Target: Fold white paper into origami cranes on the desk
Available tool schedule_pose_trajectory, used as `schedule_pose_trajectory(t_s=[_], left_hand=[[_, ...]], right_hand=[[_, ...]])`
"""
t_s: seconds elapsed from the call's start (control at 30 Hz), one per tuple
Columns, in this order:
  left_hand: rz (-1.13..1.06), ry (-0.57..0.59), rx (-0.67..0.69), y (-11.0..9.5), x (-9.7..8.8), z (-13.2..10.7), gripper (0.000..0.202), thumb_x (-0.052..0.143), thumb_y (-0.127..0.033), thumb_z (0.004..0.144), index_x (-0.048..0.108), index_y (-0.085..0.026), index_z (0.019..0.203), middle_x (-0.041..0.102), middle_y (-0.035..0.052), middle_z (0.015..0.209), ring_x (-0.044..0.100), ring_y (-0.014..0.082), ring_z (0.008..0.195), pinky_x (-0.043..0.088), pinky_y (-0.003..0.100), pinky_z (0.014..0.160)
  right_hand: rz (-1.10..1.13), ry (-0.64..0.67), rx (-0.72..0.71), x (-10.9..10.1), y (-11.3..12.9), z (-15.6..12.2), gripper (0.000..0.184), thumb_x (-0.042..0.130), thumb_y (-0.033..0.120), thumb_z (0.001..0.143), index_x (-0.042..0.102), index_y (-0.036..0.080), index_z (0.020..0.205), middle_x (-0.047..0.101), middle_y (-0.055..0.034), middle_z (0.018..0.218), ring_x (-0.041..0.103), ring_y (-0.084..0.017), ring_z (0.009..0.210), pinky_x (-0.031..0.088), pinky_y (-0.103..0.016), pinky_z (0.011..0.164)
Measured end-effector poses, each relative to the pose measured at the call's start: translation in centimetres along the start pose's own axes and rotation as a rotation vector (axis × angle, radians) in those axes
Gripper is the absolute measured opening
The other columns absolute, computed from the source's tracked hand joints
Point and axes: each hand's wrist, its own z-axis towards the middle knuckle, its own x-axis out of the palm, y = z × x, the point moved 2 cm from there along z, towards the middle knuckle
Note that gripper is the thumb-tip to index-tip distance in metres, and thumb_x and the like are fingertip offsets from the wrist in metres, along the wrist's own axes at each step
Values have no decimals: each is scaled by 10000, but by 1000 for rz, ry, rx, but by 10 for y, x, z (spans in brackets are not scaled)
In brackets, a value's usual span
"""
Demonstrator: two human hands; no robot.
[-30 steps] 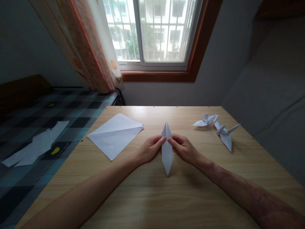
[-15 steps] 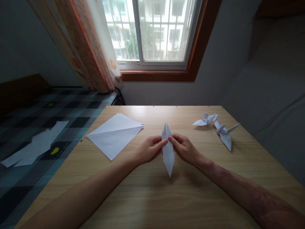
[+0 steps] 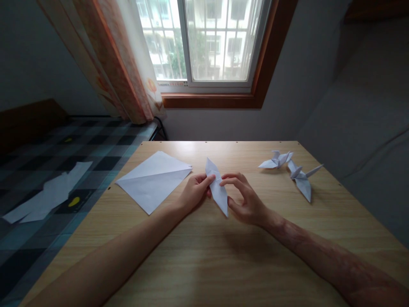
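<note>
A folded white origami paper (image 3: 220, 194), long and pointed at both ends, is tilted above the middle of the table. My left hand (image 3: 198, 188) pinches its left edge, thumb on top and fingers underneath. At its right edge is my right hand (image 3: 247, 198), thumb and fingers spread apart in a curve. The right fingertips are at or against the paper; I cannot tell whether they press on it. The thumb tip sits near the lower point.
Square white sheets (image 3: 155, 183) lie at the left of the wooden table (image 3: 198, 264). Two folded paper cranes (image 3: 276, 160) (image 3: 300, 179) stand at the back right. Paper strips (image 3: 51, 192) rest on the checked bed (image 3: 102, 138) at left. A window (image 3: 217, 42) is ahead.
The folded paper has turned, its top leaning left and its lower point moving up and right. My right hand has released its pinch and opened; my left hand keeps hold.
</note>
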Motion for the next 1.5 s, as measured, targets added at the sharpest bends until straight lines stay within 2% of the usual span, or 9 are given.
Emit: schedule_pose_trajectory(t_s=[0.2,0.33,0.47,0.63,0.77,0.97,1.17,1.33,1.5], left_hand=[[-21,3,39,-9,3,-4,457,792,-573,924,712,-129,845,615,-6,720,470,120,650,342,245,601],[6,64,35,-7,2,-3,481,770,-592,933,755,-111,928,674,24,797,512,142,701,377,252,632],[33,103,26,-1,1,-2,520,761,-628,933,762,-108,912,684,28,792,526,148,703,384,250,639],[29,104,20,0,1,-1,488,744,-609,957,734,-126,886,680,29,800,541,152,705,405,254,640],[8,129,30,-3,1,0,472,743,-596,956,702,-141,836,664,17,798,531,147,717,425,256,658],[32,206,26,-7,3,-2,411,721,-558,972,720,-153,897,699,32,876,564,162,775,455,271,709],[97,165,40,-5,2,-1,368,715,-533,965,688,-180,866,662,-7,798,555,154,728,445,272,712],[168,127,35,-9,1,-2,400,718,-566,969,673,-188,849,656,-18,749,586,154,698,435,261,677],[82,106,18,-12,4,-6,435,759,-614,955,639,-196,974,712,-1,786,671,178,675,475,263,648]], right_hand=[[-138,-21,-42,2,-1,-1,289,748,218,1009,728,308,1283,652,-116,1408,625,-328,1311,504,-525,1146],[-253,-14,-122,2,-5,0,313,764,224,1018,748,325,1314,679,-102,1460,637,-321,1322,503,-528,1146],[-368,34,-271,1,-1,0,386,782,242,1011,737,327,1385,730,-77,1450,660,-304,1291,498,-532,1169],[-566,65,-340,1,2,-3,378,792,347,1037,729,352,1410,767,-30,1432,671,-281,1318,407,-538,1289],[-627,95,-395,3,4,-5,353,775,289,1050,740,329,1398,784,-19,1415,685,-270,1307,415,-506,1280],[-606,64,-388,1,0,-4,333,763,248,1042,758,302,1370,821,-53,1315,739,-282,1174,489,-524,1176],[-462,36,-349,1,-3,-2,295,768,179,1031,787,341,1277,849,-17,1214,765,-262,1093,526,-526,1129],[-216,-60,-226,1,-6,0,206,771,169,1029,831,320,1155,840,-43,1076,768,-243,970,601,-429,897],[-44,-107,-101,0,-11,3,121,755,196,1050,833,284,1082,803,-48,998,758,-220,911,603,-378,828]])
